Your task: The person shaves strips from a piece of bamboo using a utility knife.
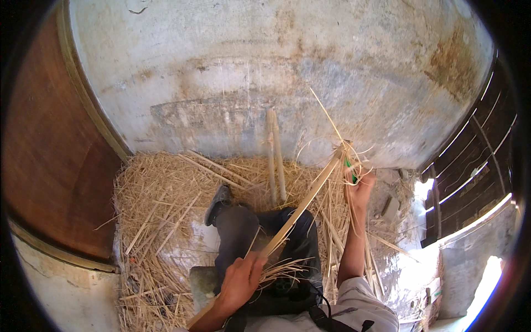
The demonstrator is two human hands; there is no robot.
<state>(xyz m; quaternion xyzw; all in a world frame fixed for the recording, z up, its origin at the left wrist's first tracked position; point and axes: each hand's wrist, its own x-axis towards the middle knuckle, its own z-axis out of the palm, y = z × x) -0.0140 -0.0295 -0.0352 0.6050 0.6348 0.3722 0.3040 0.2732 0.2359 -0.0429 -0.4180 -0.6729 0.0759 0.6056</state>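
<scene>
My left hand (241, 279) is closed around the lower part of a long split bamboo strip (298, 211), which slants up across my legs to the right. My right hand (362, 182) is closed on a green-handled tool (349, 170), likely a knife, at the strip's far end; its blade is hidden among the shavings. Thin curled shavings (357, 155) hang around my right hand, and one long sliver (326, 113) sticks up toward the wall. More fine slivers (285, 269) fan out over my lap beside my left hand.
Straw-like shavings (160, 188) cover the floor around my legs. Two bamboo poles (278, 160) lean against the stained wall (232, 72). A brown wooden panel (55, 144) stands at the left, dark slats (475, 160) at the right. A brick-like block (390, 208) lies right of my forearm.
</scene>
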